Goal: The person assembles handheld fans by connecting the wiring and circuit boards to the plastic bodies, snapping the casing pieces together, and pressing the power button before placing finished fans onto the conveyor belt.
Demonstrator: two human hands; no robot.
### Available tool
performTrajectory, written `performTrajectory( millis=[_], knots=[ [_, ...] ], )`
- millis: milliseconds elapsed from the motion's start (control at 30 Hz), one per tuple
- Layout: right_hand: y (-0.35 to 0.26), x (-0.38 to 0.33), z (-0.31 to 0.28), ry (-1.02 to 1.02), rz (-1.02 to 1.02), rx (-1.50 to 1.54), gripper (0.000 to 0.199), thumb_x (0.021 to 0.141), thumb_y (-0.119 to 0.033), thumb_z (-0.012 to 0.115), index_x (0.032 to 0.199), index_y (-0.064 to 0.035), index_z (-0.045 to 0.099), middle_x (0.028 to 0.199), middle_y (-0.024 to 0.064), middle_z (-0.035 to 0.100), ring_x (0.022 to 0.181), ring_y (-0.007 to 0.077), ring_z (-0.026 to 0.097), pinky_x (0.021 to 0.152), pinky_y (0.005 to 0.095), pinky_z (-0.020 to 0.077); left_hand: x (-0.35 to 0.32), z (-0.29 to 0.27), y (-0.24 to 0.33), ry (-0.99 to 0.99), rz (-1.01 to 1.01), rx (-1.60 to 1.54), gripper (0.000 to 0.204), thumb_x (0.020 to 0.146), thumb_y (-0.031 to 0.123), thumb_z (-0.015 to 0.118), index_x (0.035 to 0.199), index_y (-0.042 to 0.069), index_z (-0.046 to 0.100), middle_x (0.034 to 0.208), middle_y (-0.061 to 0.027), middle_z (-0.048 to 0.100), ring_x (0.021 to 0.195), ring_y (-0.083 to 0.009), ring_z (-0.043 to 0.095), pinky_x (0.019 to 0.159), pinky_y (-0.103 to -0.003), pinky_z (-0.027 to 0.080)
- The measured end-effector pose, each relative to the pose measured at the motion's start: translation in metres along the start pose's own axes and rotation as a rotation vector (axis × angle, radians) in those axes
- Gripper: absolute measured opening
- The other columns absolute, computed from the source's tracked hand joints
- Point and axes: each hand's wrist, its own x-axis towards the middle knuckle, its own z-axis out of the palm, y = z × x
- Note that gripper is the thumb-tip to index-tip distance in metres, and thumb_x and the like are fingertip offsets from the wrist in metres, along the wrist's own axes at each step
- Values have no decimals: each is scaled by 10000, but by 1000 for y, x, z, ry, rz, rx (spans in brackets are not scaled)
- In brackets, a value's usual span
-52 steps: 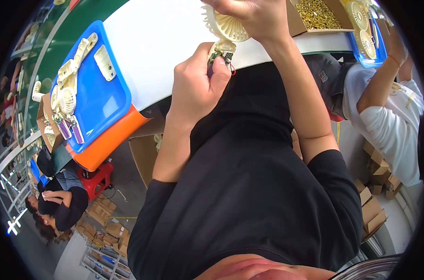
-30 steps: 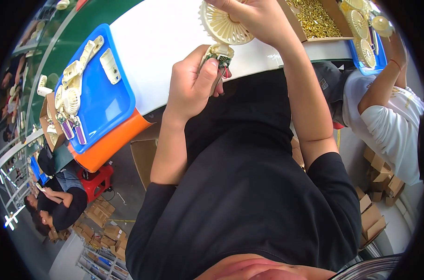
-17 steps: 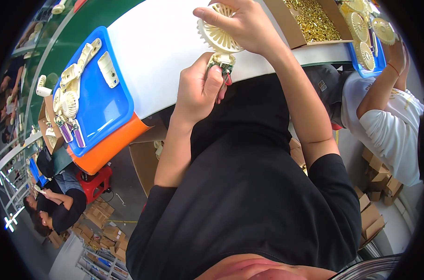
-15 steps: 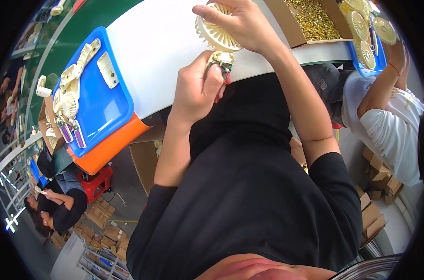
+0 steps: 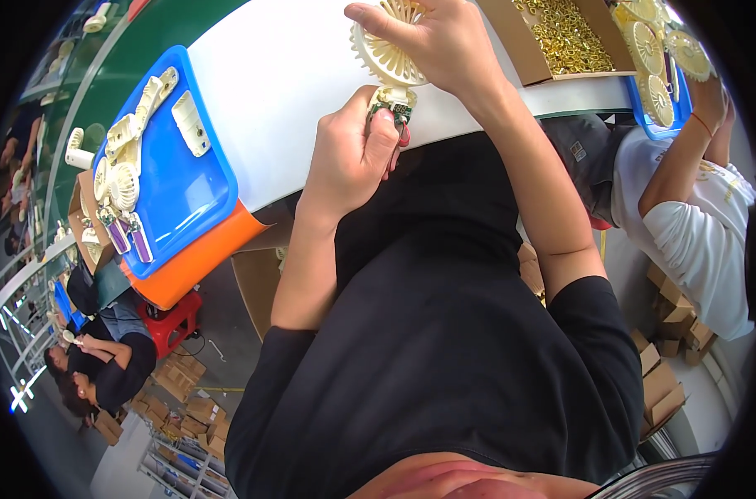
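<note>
While your right hand (image 5: 444, 46) grips the cream fan grille (image 5: 386, 54) | left hand (image 5: 349, 154) has risen, pinching the small circuit board (image 5: 394, 104) just under the grille | joining looks underway.

White table (image 5: 286, 91), curved by the lens, with a green strip (image 5: 157, 50) along its far edge. On the left, hanging over the near edge: a blue tray (image 5: 187, 195) stacked on an orange tray (image 5: 199, 262), loaded with cream fan parts. To the right, a cardboard box (image 5: 511, 41) of small gold pieces, then another blue tray (image 5: 644, 112) with cream round grilles.
</note>
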Motion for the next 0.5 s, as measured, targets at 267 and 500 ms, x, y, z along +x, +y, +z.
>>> performTrajectory(
  millis=[267, 500],
  knots=[
    [5, 0, 2, 175, -224, -111, 443, 880, -368, 815, 946, 57, 710, 718, 220, 682, 618, 305, 679, 576, 382, 514, 1, 0, 2, 23, -8, 11, 247, 1069, 182, 475, 1031, -40, 577, 635, -44, 607, 487, -109, 563, 477, -270, 472],
    [-3, 3, 0, 148, -198, -136, 434, 904, -359, 792, 964, 61, 702, 735, 228, 675, 651, 314, 681, 609, 391, 520, 5, -5, 4, 6, -32, -90, 262, 1068, 197, 470, 1042, -30, 597, 743, -53, 657, 542, -111, 599, 481, -270, 474]
  ],
)
